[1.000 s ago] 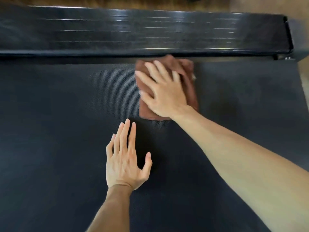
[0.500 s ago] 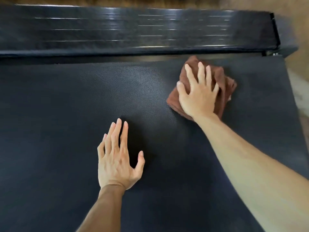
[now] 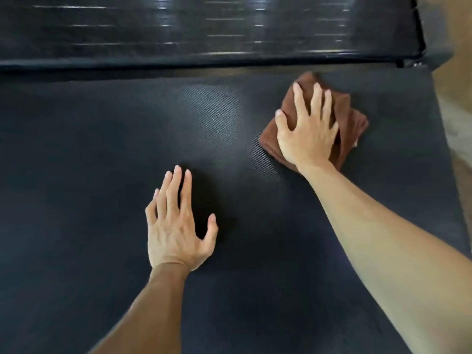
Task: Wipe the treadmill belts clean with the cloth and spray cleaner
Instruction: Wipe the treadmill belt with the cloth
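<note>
The left hand (image 3: 176, 226) lies flat with fingers spread on the belt (image 3: 76, 175), grasping nothing, while far right the right hand (image 3: 306, 134) presses straight fingers on the brown cloth (image 3: 350, 123) near the belt's far right corner. The bunched cloth could slip or snag under the far cover (image 3: 178, 29). One cloth, one belt, two hands; no spray cleaner in view.

The cloth (image 3: 350, 121) is a plain reddish brown. The treadmill belt (image 3: 102, 154) is near-black with a fine diagonal woven texture, showing greyer where light catches it. The side rail (image 3: 178, 29) behind is glossy black, streaked with thin white horizontal highlights.
</note>
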Action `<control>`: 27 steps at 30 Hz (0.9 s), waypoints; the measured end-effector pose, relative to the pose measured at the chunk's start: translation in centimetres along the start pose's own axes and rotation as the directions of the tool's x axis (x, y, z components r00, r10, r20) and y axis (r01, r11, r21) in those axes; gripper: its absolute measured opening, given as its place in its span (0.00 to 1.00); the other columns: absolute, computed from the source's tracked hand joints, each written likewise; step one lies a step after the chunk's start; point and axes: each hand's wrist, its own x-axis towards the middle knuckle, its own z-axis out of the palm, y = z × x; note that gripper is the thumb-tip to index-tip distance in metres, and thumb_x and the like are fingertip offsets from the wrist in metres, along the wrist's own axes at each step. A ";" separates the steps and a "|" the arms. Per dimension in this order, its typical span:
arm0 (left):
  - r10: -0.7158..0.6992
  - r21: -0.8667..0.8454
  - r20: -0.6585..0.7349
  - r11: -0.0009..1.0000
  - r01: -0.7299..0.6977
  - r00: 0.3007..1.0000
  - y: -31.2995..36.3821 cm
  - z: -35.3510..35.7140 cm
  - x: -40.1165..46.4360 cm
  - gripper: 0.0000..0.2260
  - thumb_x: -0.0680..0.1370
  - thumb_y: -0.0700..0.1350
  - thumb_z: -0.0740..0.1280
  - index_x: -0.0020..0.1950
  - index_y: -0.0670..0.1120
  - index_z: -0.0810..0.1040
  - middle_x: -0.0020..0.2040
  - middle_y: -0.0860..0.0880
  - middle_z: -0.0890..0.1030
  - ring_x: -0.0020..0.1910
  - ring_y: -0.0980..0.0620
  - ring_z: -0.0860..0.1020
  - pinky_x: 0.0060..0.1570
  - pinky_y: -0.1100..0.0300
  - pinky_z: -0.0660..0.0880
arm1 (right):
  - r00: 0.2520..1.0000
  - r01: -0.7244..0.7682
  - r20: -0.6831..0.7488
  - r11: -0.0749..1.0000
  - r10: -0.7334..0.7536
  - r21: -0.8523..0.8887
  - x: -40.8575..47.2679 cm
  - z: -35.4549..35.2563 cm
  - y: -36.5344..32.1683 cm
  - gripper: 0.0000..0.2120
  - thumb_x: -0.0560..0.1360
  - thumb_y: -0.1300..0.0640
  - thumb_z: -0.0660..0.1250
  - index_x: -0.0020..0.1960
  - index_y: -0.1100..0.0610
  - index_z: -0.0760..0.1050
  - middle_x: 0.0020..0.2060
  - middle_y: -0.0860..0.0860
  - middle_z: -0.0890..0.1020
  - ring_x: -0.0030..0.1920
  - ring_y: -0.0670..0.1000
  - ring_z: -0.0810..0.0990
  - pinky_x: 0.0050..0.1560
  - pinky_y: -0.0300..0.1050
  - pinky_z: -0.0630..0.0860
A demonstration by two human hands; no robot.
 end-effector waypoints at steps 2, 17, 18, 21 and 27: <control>0.008 -0.005 -0.005 1.000 -0.008 1.000 0.0 0.0 0.0 0.40 0.75 0.61 0.59 0.83 0.44 0.55 0.84 0.48 0.53 0.83 0.48 0.50 0.78 0.48 0.52 | 0.988 0.153 0.018 0.988 -0.153 -0.001 -2.7 0.4 -1.5 0.32 0.81 0.34 0.56 0.83 0.39 0.55 0.84 0.48 0.51 0.84 0.53 0.47 0.75 0.67 0.60; 0.052 -0.006 -0.105 0.999 -0.053 0.993 -0.3 0.8 -0.2 0.39 0.76 0.61 0.59 0.83 0.44 0.56 0.83 0.48 0.54 0.82 0.48 0.52 0.76 0.46 0.57 | 0.990 0.136 -0.043 0.990 -0.134 0.039 -9.7 1.5 -0.5 0.32 0.80 0.34 0.56 0.83 0.38 0.56 0.84 0.48 0.52 0.84 0.53 0.48 0.75 0.64 0.61; 0.057 -0.006 -0.108 0.998 -0.058 0.992 -0.3 1.0 -0.2 0.38 0.76 0.61 0.59 0.83 0.44 0.56 0.83 0.48 0.54 0.82 0.48 0.52 0.76 0.46 0.57 | 0.978 0.207 -0.029 0.978 -0.206 0.038 -13.1 1.6 -0.3 0.32 0.80 0.34 0.57 0.83 0.38 0.56 0.84 0.47 0.52 0.84 0.52 0.47 0.74 0.61 0.63; 0.081 0.008 -0.136 0.997 -0.081 0.987 -0.3 1.2 -0.5 0.37 0.78 0.59 0.60 0.82 0.43 0.56 0.83 0.46 0.54 0.82 0.47 0.52 0.78 0.46 0.55 | 0.969 0.242 0.049 0.970 -0.242 0.021 -25.1 1.1 3.9 0.31 0.81 0.34 0.57 0.82 0.36 0.55 0.84 0.44 0.50 0.84 0.49 0.45 0.72 0.55 0.69; 0.242 0.037 -0.272 0.970 -0.242 0.931 3.5 1.4 -4.7 0.29 0.80 0.50 0.59 0.80 0.41 0.63 0.80 0.45 0.65 0.79 0.47 0.63 0.78 0.44 0.54 | 0.950 -0.301 -0.075 0.953 0.302 0.022 -24.4 -0.5 14.7 0.29 0.82 0.38 0.50 0.83 0.40 0.55 0.84 0.49 0.52 0.84 0.54 0.48 0.76 0.70 0.56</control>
